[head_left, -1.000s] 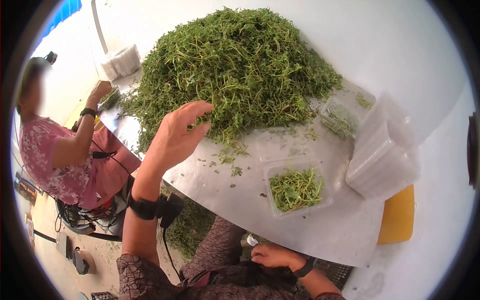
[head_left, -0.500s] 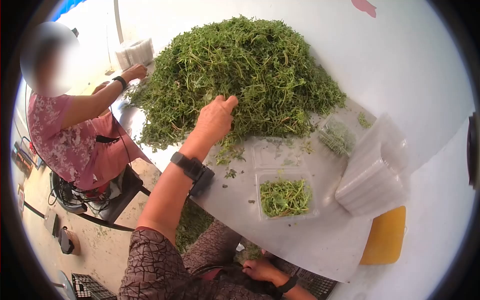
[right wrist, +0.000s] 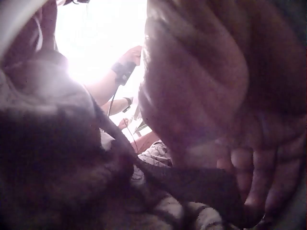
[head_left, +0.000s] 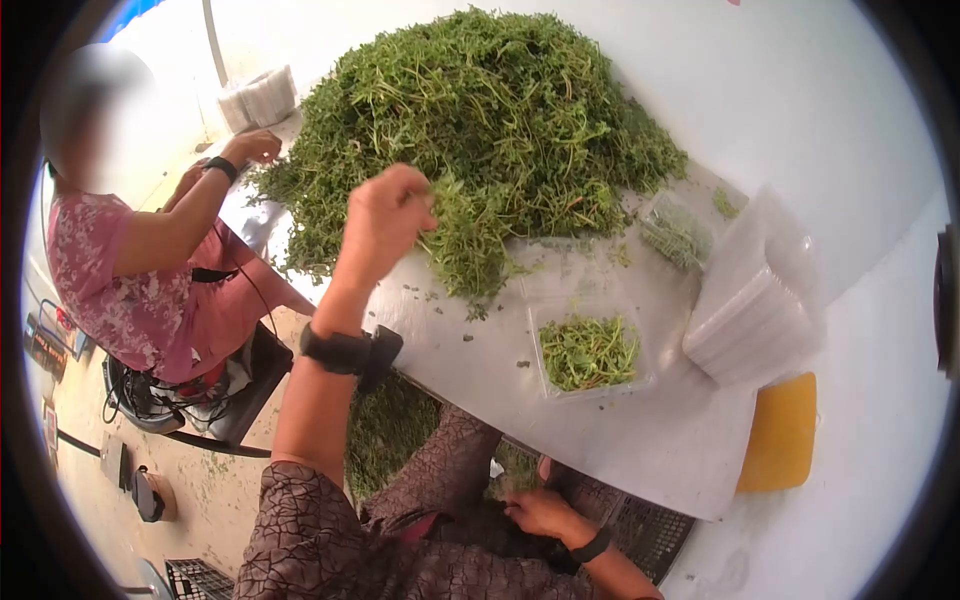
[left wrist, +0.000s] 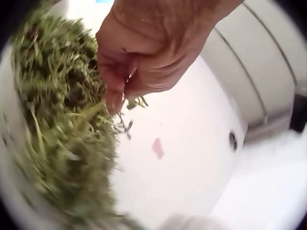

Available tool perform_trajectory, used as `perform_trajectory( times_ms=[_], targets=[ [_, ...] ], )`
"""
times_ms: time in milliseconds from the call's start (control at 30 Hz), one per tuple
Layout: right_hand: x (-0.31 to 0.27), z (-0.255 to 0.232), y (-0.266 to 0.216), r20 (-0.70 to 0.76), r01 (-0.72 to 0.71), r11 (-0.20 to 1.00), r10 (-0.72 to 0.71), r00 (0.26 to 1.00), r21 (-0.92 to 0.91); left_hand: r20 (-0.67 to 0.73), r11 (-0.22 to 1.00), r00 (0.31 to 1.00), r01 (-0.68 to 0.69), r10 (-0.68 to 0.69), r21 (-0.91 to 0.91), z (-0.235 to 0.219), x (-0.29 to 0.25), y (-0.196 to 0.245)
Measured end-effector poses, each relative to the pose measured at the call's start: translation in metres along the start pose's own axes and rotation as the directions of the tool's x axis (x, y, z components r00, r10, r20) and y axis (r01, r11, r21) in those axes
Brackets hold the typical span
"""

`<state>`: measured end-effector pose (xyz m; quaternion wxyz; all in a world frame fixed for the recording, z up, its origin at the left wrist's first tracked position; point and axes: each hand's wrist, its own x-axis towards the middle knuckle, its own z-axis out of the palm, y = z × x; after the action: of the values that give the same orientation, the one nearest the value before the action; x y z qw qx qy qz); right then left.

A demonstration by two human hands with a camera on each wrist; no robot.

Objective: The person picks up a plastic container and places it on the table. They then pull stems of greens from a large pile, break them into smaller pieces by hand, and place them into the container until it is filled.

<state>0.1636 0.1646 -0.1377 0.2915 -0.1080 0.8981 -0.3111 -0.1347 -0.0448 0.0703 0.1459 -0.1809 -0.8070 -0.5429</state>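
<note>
My left hand [head_left: 385, 220] is at the front left edge of a tall heap of leafy green sprigs [head_left: 490, 120]. Its thumb and fingers pinch a few thin stems, seen close up in the left wrist view, where bits of green [left wrist: 127, 125] stick out below the fingertips. A loose clump of sprigs [head_left: 470, 250] hangs down the heap's front beside that hand. My right hand [head_left: 545, 513] rests low in my lap, below the table edge, its fingers [right wrist: 261, 177] loosely curled with nothing seen in them. An open clear plastic box [head_left: 645, 378] with cut greens stands on the table.
A stack of clear plastic boxes [head_left: 755, 300] leans at the right, beside another box of greens [head_left: 675, 230]. A yellow board or tub [head_left: 778, 430] sits past the table's right edge. To the left sits another person [head_left: 130, 250] near more stacked boxes [head_left: 257, 98].
My left hand went from spread fingers at the heap's front, into the greens, then back left with stems pinched. The clump at the front has come forward. My right hand stays in my lap.
</note>
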Motion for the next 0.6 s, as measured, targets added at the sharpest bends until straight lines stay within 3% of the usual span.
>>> perform_trajectory(
  times_ms=[67,133,200,267,333,367,400,467,533,600],
  targets=[
    [-0.003,-0.002,-0.006,-0.019,-0.012,1.000,0.012,1.000,0.026,-0.032,0.991,0.999,0.015,-0.019,-0.131,-0.007,-0.004,0.012],
    [-0.004,-0.006,-0.012,-0.044,-0.009,0.999,0.010,0.999,0.034,0.104,0.998,0.995,0.014,-0.007,-0.064,-0.013,-0.006,0.005],
    [-0.006,-0.010,-0.020,-0.095,0.039,0.998,-0.034,0.995,0.054,0.122,0.999,0.992,-0.034,0.036,-0.015,-0.015,-0.015,0.010],
    [-0.009,-0.021,-0.036,-0.071,0.027,0.999,-0.024,0.997,0.045,0.153,0.997,0.986,-0.072,0.067,0.031,-0.014,-0.020,0.008],
    [-0.010,-0.029,-0.047,-0.045,0.019,0.999,-0.018,0.999,0.028,0.288,0.989,0.954,-0.118,0.087,0.092,-0.011,-0.019,-0.001],
    [-0.010,-0.032,-0.050,-0.076,0.079,0.997,-0.076,0.994,0.027,0.370,0.963,0.929,-0.120,0.024,0.241,-0.013,-0.022,0.009],
    [-0.010,-0.034,-0.055,-0.106,0.137,0.990,-0.134,0.985,0.026,0.370,0.965,0.929,-0.118,0.023,0.236,-0.009,-0.023,0.004],
    [-0.008,-0.040,-0.067,-0.123,0.157,0.987,-0.154,0.980,0.018,0.386,0.813,0.867,-0.456,0.314,0.363,0.003,-0.025,-0.014],
    [-0.008,-0.041,-0.073,-0.137,0.180,0.984,-0.178,0.974,0.003,0.426,0.828,0.870,-0.419,0.249,0.372,0.008,-0.026,-0.018],
    [-0.008,-0.040,-0.077,-0.150,0.226,0.974,-0.222,0.963,0.006,0.552,0.679,0.822,-0.487,0.143,0.550,0.010,-0.025,-0.019]
  ],
)
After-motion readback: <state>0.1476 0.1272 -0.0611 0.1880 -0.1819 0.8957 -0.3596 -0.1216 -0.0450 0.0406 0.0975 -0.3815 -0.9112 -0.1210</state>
